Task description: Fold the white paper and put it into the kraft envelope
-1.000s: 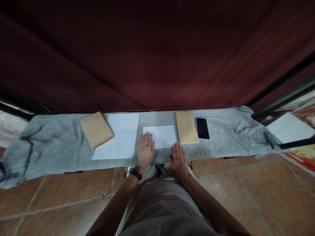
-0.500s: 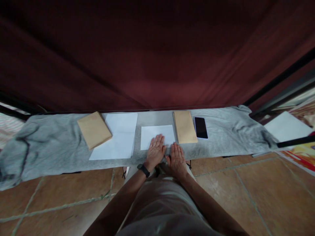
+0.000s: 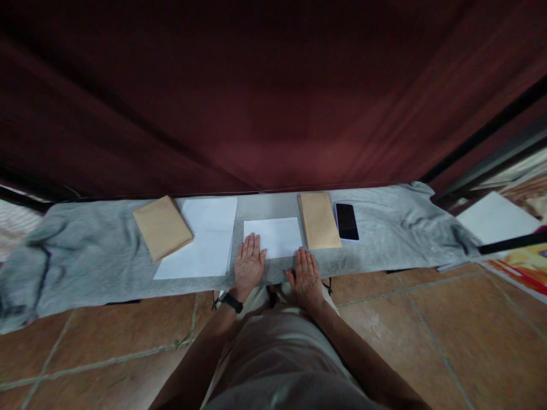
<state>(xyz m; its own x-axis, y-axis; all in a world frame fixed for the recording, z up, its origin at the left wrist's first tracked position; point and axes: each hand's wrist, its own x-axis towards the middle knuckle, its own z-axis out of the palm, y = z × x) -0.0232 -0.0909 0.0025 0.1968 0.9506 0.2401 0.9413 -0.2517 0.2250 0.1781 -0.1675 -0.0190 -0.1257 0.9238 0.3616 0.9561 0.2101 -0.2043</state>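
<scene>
A small white folded sheet (image 3: pixel 276 234) lies in the middle of a grey cloth (image 3: pixel 85 250) that covers a long narrow table. My left hand (image 3: pixel 248 263) lies flat and open on the sheet's near left corner, a black band on its wrist. At the sheet's near right corner my right hand (image 3: pixel 304 276) rests flat on the cloth with fingers stretched out. A brown envelope (image 3: pixel 319 220) sits just right of the sheet, touching its edge.
A larger white sheet (image 3: pixel 200 242) lies to the left with another brown envelope (image 3: pixel 162 226) overlapping it. A black phone (image 3: pixel 346 221) lies right of the middle envelope. A dark red curtain (image 3: pixel 273 91) hangs behind the table. More white paper (image 3: pixel 491 219) sits far right. The floor is tiled.
My left hand slid right across the small sheet towards my right hand, then came back to the sheet's left corner. My right hand stayed in place.
</scene>
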